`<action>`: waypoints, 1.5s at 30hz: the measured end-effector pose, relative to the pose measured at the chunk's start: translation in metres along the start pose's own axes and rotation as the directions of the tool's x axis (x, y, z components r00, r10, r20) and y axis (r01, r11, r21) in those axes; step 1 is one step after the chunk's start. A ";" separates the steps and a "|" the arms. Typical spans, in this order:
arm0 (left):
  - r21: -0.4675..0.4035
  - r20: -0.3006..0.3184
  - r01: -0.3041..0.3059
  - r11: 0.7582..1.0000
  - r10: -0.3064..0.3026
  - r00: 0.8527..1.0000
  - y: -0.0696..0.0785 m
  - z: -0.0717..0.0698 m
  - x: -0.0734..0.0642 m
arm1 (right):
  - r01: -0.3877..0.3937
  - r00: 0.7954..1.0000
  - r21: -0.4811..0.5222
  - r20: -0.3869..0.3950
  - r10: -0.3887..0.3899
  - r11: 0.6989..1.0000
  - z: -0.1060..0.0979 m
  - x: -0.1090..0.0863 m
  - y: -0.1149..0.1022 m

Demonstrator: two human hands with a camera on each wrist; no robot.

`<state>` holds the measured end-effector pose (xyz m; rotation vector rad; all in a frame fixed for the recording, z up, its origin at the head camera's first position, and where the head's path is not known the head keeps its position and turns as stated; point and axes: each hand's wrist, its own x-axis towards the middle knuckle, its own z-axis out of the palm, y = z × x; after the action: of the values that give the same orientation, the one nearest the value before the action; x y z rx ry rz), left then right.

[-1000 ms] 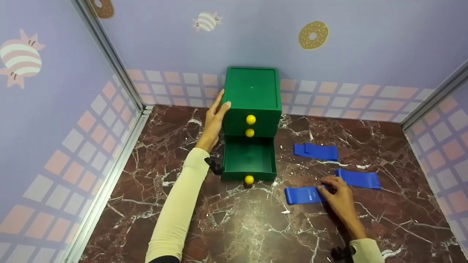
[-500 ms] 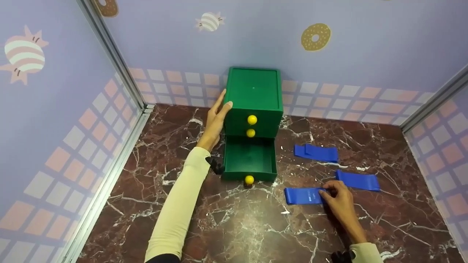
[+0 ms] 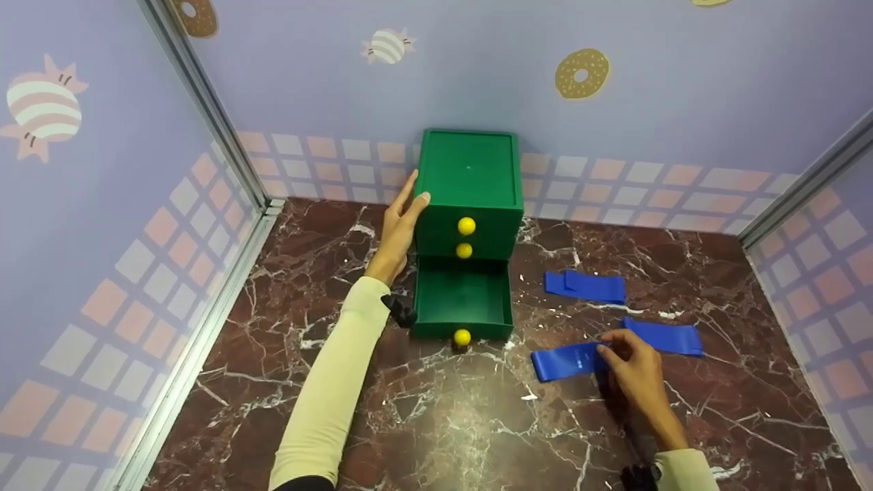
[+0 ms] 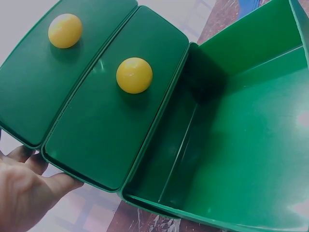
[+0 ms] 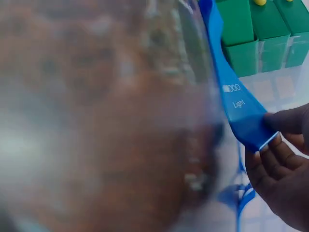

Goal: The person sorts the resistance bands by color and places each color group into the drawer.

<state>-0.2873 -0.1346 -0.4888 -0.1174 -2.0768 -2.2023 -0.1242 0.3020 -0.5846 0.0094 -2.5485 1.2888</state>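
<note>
A green drawer box (image 3: 469, 170) with yellow knobs stands against the back wall. Its bottom drawer (image 3: 465, 293) is pulled out with nothing in it; the two upper ones are closed. My left hand (image 3: 397, 232) rests along the box's left side, thumb at the front top corner, fingers fairly straight. My right hand (image 3: 634, 368) pinches the right end of a blue resistance band (image 3: 565, 361), printed "Light" in the right wrist view. That end is lifted off the table, and the left end is still low near the surface.
Two more blue bands lie flat to the right of the box, a farther one (image 3: 586, 287) and a nearer one (image 3: 665, 337) partly behind the right hand. Printed walls enclose the marbled table (image 3: 436, 436) at the back and both sides.
The right hand has pinched the front band's right end and raised it slightly, so the band now slants. The left hand stays on the box.
</note>
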 end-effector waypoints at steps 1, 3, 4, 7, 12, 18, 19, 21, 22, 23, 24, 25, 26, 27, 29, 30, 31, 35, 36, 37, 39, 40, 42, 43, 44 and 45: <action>0.001 -0.005 0.000 1.000 0.000 1.000 0.000 -0.001 0.000 | 0.014 1.000 0.021 -0.002 -0.014 1.000 -0.001 0.001 -0.004; 0.003 -0.007 0.003 1.000 -0.003 1.000 0.000 -0.002 -0.001 | 0.042 0.999 0.066 -0.011 -0.041 0.997 -0.003 0.005 -0.011; 0.004 -0.007 0.007 1.000 -0.007 1.000 0.000 -0.002 -0.001 | 0.059 0.998 0.086 -0.018 -0.058 0.995 -0.003 0.007 -0.015; -0.002 -0.005 0.014 1.000 -0.014 1.000 -0.001 -0.004 -0.001 | 0.121 0.992 0.145 -0.047 -0.116 0.982 -0.004 0.016 -0.029; -0.021 -0.017 -0.005 1.000 0.005 1.000 0.003 -0.006 0.000 | 0.257 0.965 0.159 -0.096 -0.244 0.953 0.000 0.039 -0.065; -0.022 -0.029 -0.014 1.000 0.013 0.999 0.002 -0.011 -0.001 | 0.376 0.926 0.179 -0.106 -0.363 0.909 0.011 0.062 -0.131; -0.020 -0.025 -0.013 1.000 0.013 1.000 0.002 -0.012 -0.001 | 0.387 0.922 0.190 -0.106 -0.373 0.902 0.015 0.066 -0.139; -0.018 -0.013 -0.011 1.000 0.011 1.000 0.002 -0.013 -0.002 | 0.400 0.916 0.210 -0.109 -0.385 0.892 0.024 0.073 -0.149; -0.018 -0.007 -0.011 1.000 0.011 1.000 0.002 -0.014 -0.003 | 0.405 0.914 0.218 -0.110 -0.390 0.888 0.030 0.076 -0.152; -0.018 -0.005 -0.010 1.000 0.010 1.000 0.002 -0.014 -0.003 | 0.411 0.911 0.227 -0.110 -0.396 0.883 0.036 0.078 -0.156; -0.018 -0.004 -0.009 1.000 0.009 1.000 0.002 -0.014 -0.003 | 0.416 0.909 0.237 -0.107 -0.402 0.878 0.043 0.080 -0.160; -0.020 -0.010 -0.009 1.000 0.009 1.000 0.002 -0.014 -0.003 | 0.422 0.906 0.251 -0.101 -0.410 0.871 0.049 0.082 -0.164; -0.025 -0.015 -0.009 1.000 0.008 1.000 0.002 -0.014 -0.003 | 0.426 0.904 0.268 -0.090 -0.417 0.864 0.055 0.083 -0.169; -0.027 -0.024 -0.011 1.000 0.010 1.000 0.003 -0.014 -0.003 | 0.427 0.902 0.287 -0.077 -0.424 0.857 0.062 0.083 -0.174; -0.030 -0.038 -0.013 0.999 0.012 0.999 0.003 -0.013 -0.002 | 0.429 0.898 0.316 -0.047 -0.437 0.846 0.076 0.083 -0.183; -0.032 -0.042 -0.014 0.999 0.013 0.999 0.003 -0.012 -0.002 | 0.426 0.896 0.333 -0.028 -0.442 0.841 0.083 0.082 -0.187; -0.033 -0.043 -0.014 0.999 0.012 0.999 0.003 -0.012 -0.001 | 0.423 0.894 0.349 -0.011 -0.447 0.837 0.091 0.081 -0.190; -0.035 -0.037 -0.014 0.999 0.012 0.999 0.001 -0.008 0.001 | 0.407 0.885 0.385 0.058 -0.462 0.828 0.121 0.074 -0.200; -0.037 -0.034 -0.012 0.999 0.011 0.999 0.002 -0.007 0.001 | 0.401 0.883 0.396 0.074 -0.464 0.826 0.127 0.072 -0.202; -0.037 -0.030 -0.011 0.999 0.010 0.999 0.002 -0.005 0.001 | 0.397 0.880 0.404 0.087 -0.466 0.824 0.134 0.071 -0.203; -0.037 -0.027 -0.008 0.999 0.007 1.000 0.002 -0.003 0.001 | 0.391 0.872 0.424 0.113 -0.476 0.817 0.145 0.069 -0.206; -0.033 -0.025 -0.005 0.999 0.005 1.000 0.002 -0.002 0.001 | 0.389 0.870 0.427 0.121 -0.478 0.816 0.150 0.069 -0.207; -0.028 -0.022 -0.004 1.000 0.003 1.000 0.002 0.000 0.001 | 0.392 0.866 0.424 0.128 -0.483 0.816 0.158 0.068 -0.210; -0.023 -0.021 -0.004 1.000 0.004 1.000 0.001 0.000 0.001 | 0.392 0.866 0.421 0.131 -0.483 0.818 0.161 0.068 -0.211; -0.020 -0.021 -0.006 1.000 0.005 1.000 0.001 0.001 0.000 | 0.395 0.865 0.417 0.133 -0.484 0.819 0.164 0.069 -0.212; -0.016 -0.021 -0.008 1.000 0.007 1.000 0.001 0.002 0.001 | 0.398 0.864 0.408 0.135 -0.485 0.822 0.167 0.069 -0.214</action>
<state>-0.2879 -0.1329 -0.4879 -0.1030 -2.0452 -2.2064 -0.2040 0.0502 -0.4922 0.8340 -2.2290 1.6065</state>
